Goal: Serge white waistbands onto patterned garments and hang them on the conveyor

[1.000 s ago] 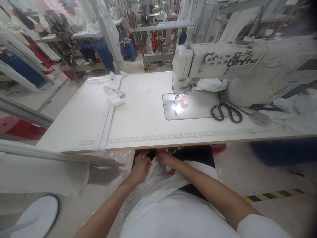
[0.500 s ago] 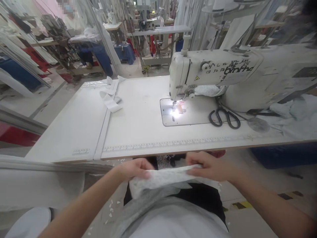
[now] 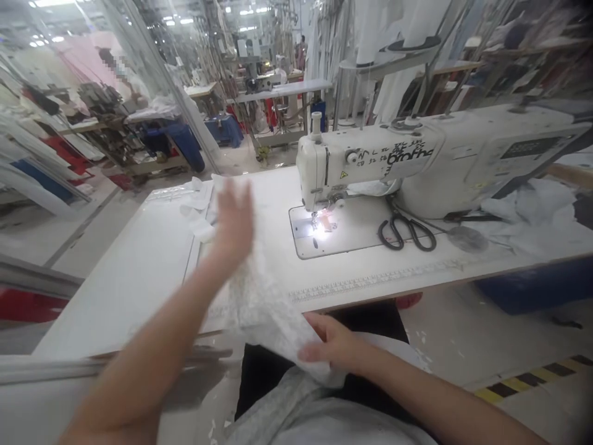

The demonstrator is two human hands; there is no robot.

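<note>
My left hand (image 3: 234,219) is raised over the left part of the sewing table, blurred by motion, with its fingers stretched out and apart. Below it, a white, faintly patterned piece of fabric (image 3: 269,296) runs from beside the palm across the table's front edge towards my lap. Near that edge, my right hand (image 3: 331,346) pinches the fabric's lower end between thumb and fingers. A white sewing machine (image 3: 352,161) stands to the right, its lamp lighting the needle plate (image 3: 306,241).
Black-handled scissors (image 3: 407,233) lie on the table right of the needle plate. White scraps (image 3: 199,216) sit at the left. Crumpled pale fabric (image 3: 532,207) is heaped at the right. A ruler strip (image 3: 361,284) lines the front edge. Other sewing stations stand behind.
My left hand has swung up and forward over the table, off the folded edge it gripped. My right hand moved left and lower, still holding the fabric, which now stretches onto the table.
</note>
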